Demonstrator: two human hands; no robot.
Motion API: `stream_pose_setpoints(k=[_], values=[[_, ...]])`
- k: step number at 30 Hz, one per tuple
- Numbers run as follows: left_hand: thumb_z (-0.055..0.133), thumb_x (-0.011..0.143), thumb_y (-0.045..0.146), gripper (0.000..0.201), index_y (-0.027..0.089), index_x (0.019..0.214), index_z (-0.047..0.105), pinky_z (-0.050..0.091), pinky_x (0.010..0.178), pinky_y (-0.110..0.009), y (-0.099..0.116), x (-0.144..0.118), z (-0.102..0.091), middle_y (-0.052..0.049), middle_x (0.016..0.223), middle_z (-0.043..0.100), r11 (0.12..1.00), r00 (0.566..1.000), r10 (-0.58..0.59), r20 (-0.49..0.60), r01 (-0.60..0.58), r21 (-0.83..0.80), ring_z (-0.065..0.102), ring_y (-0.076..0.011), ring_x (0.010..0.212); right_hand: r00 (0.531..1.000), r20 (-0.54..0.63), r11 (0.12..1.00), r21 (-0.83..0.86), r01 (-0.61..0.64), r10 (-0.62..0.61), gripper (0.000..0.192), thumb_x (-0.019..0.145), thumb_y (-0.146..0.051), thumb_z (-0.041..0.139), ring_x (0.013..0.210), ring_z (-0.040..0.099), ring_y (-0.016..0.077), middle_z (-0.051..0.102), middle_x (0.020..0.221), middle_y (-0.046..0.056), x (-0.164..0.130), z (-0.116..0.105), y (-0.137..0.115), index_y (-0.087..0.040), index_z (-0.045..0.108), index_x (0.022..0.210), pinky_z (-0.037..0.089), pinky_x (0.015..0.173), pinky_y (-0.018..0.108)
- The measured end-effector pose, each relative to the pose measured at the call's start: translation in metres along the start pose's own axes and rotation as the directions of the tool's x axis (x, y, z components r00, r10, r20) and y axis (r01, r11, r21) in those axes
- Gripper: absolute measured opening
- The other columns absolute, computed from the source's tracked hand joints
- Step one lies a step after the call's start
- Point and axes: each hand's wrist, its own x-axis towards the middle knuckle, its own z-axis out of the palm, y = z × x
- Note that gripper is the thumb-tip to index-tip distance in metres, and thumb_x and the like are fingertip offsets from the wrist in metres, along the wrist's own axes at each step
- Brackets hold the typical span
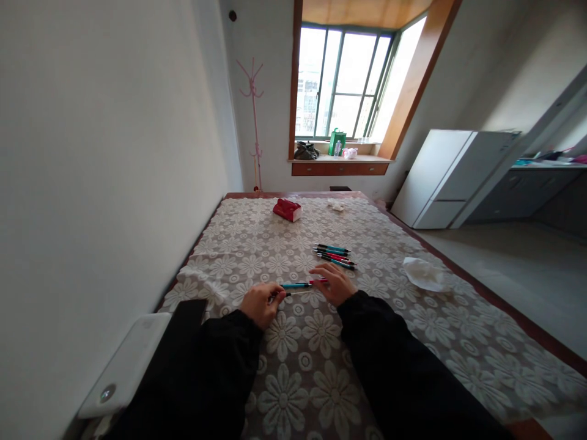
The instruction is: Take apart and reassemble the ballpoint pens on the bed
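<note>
No writing is legible; the left hand (260, 304) pinches one end of a blue pen (297, 285) while the right hand (334, 282) lies flat, fingers spread, on its other end.

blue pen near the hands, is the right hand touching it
Touching. The head view shows the right hand with fingers laid over one end of the blue pen, no gap between them.

You are viewing a brown tablecloth (398, 318) showing white flowers, a teal pen (296, 285), and black sleeves (215, 366).
</note>
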Motion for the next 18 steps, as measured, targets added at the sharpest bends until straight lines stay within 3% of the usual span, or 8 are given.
stream_pose_setpoints(k=[2,5,9,14,18], values=[[0.053,0.088,0.039,0.024,0.026,0.092,0.072,0.040,0.068,-0.025,-0.001,0.001,0.000,-0.002,0.076,0.068,0.999,0.999,0.036,0.030,-0.036,-0.017,0.057,-0.0161,0.073,0.994,0.039,0.992,0.067,0.103,-0.106,0.023,0.088,-0.029,0.060,0.099,0.056,0.0216,0.066,0.103,0.006,0.001,0.002,-0.014,-0.024,0.063,0.110,0.042,0.089,0.037],[0.056,0.086,0.042,0.025,0.028,0.095,0.074,0.043,0.071,-0.026,-0.005,0.002,0.003,-0.002,0.077,0.069,0.998,0.997,0.056,0.053,-0.054,-0.033,0.058,-0.0162,0.075,0.980,0.112,0.984,0.077,0.159,-0.167,0.015,0.088,-0.032,0.062,0.090,0.056,0.0204,0.067,0.092,0.004,0.002,0.007,-0.029,-0.025,0.066,0.101,0.040,0.082,0.035],[0.059,0.084,0.045,0.025,0.029,0.096,0.074,0.044,0.070,-0.025,-0.008,0.003,0.004,-0.002,0.076,0.068,0.998,0.998,0.045,0.041,-0.043,-0.040,0.058,-0.0145,0.071,0.978,0.153,0.988,0.079,0.130,-0.141,0.008,0.089,-0.024,0.060,0.081,0.056,0.0179,0.065,0.081,0.003,0.002,0.011,-0.032,-0.022,0.067,0.086,0.039,0.075,0.031],[0.060,0.084,0.043,0.023,0.028,0.095,0.075,0.044,0.069,-0.024,-0.005,0.002,0.003,-0.001,0.072,0.067,0.997,0.998,0.051,0.025,-0.049,-0.058,0.059,-0.0141,0.069,0.967,0.178,0.976,0.156,0.154,-0.181,0.010,0.087,-0.023,0.061,0.082,0.056,0.0172,0.066,0.085,0.002,0.001,0.011,-0.032,-0.023,0.066,0.096,0.042,0.076,0.029],[0.059,0.085,0.042,0.023,0.028,0.093,0.075,0.043,0.067,-0.024,-0.002,0.002,0.002,-0.001,0.070,0.066,0.998,0.999,0.035,0.000,-0.035,-0.055,0.058,-0.0137,0.066,0.971,0.177,0.978,0.162,0.132,-0.161,0.010,0.089,-0.021,0.058,0.077,0.056,0.0166,0.066,0.081,0.002,0.000,0.012,-0.032,-0.022,0.067,0.090,0.043,0.072,0.027]])
